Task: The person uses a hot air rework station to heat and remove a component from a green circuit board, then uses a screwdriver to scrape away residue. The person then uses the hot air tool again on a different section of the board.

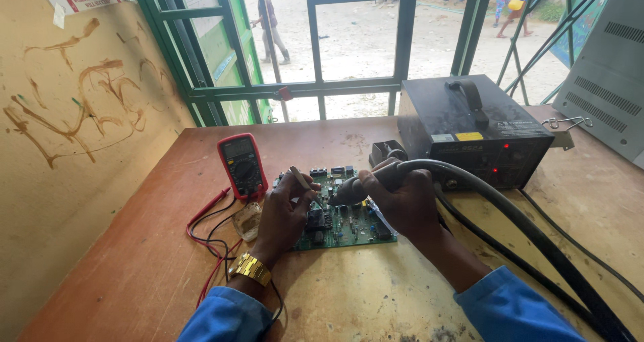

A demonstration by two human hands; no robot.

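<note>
A green circuit board (pixel 349 226) lies flat on the wooden table (pixel 362 295). My left hand (pixel 285 214), with a gold watch on the wrist, holds thin metal tweezers (pixel 302 180) over the board's left part. My right hand (pixel 402 201) grips a grey hot-air handpiece (pixel 359 188), its nozzle pointing left and down at the board beside the tweezers' tip. A thick grey hose (pixel 530 231) runs from the handpiece to the right.
A red multimeter (pixel 242 166) with red and black leads (pixel 211 238) lies left of the board. A black rework station (pixel 473 131) with lit red lights stands at the back right, a grey case (pixel 607 74) beyond it. A small clear container (pixel 248 220) sits by my left hand.
</note>
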